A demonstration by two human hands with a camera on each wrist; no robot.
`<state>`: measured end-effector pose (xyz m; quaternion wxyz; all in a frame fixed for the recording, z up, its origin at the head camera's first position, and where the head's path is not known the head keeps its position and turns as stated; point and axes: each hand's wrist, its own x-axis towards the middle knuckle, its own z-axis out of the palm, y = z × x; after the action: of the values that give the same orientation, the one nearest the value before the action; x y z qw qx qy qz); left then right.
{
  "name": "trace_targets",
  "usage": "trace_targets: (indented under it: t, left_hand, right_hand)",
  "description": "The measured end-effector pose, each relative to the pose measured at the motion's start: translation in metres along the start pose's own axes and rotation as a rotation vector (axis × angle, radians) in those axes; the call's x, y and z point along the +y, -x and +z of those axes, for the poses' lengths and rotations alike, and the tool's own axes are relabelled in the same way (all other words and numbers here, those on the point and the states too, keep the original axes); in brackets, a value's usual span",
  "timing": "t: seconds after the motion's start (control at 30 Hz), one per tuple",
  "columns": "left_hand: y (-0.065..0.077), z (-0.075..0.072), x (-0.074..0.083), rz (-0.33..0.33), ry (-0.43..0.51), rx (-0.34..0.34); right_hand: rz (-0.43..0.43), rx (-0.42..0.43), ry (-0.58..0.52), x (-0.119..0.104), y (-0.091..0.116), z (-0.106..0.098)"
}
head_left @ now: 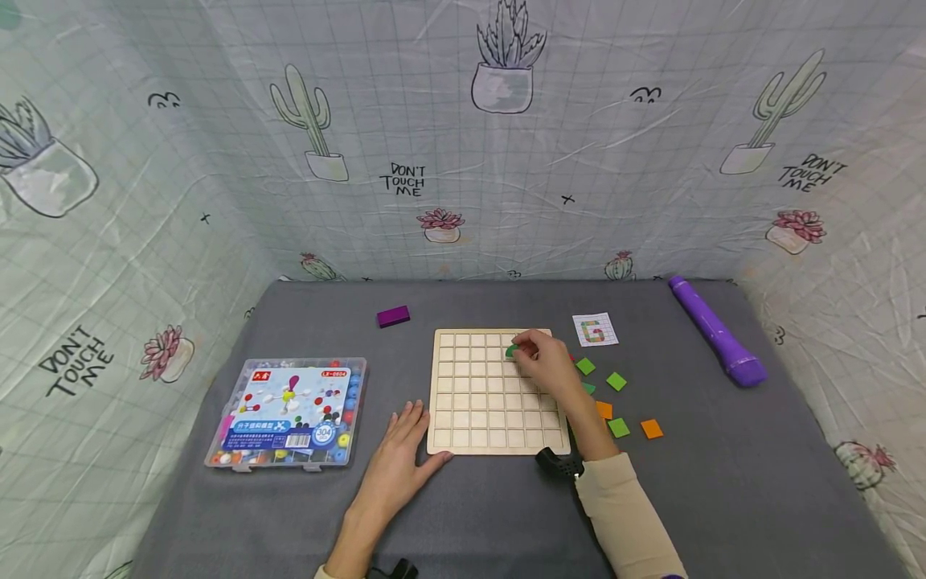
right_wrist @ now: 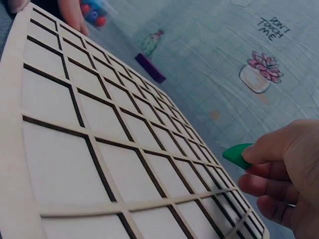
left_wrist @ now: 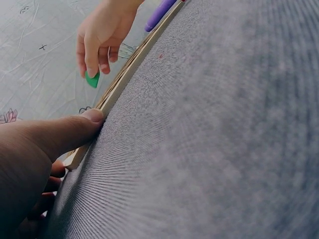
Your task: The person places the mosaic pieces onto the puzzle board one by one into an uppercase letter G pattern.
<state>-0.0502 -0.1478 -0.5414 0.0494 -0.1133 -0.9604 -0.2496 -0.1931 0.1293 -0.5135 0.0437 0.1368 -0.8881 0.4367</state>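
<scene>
A square wooden grid board (head_left: 473,402) lies on the grey table, its cells bare where they show. My right hand (head_left: 547,366) is over the board's far right part and pinches a small green tile (right_wrist: 238,155) between thumb and fingertips. The tile has one curved side and a pointed end, and in the right wrist view it is raised above the grid. My left hand (head_left: 394,466) rests at the board's near left corner with fingers extended. Its thumb (left_wrist: 92,116) touches the board's near edge, while the other fingers lie along the left side.
Several green tiles (head_left: 616,381) and orange tiles (head_left: 652,429) lie right of the board, some partly behind my right arm. Beyond them is a pattern card (head_left: 596,330). A purple microphone-shaped object (head_left: 716,331) lies far right, a purple block (head_left: 393,317) behind, a clear-lidded kit box (head_left: 285,414) left.
</scene>
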Motion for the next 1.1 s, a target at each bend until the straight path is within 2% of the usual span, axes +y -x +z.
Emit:
trace_targets:
  t: [0.27,0.7,1.1]
  left_hand:
    - [0.000,0.001,-0.001,0.019,-0.013,0.021]
    - [0.000,0.000,0.000,0.010,-0.001,0.003]
    - [0.001,0.001,-0.002,0.017,0.011,0.010]
  right_hand:
    - [0.003,-0.019,-0.023,-0.011,-0.005,0.020]
    - [-0.005,-0.016,-0.080,-0.019,-0.011,0.046]
    - [-0.037,-0.009,-0.045,-0.020,-0.018,0.064]
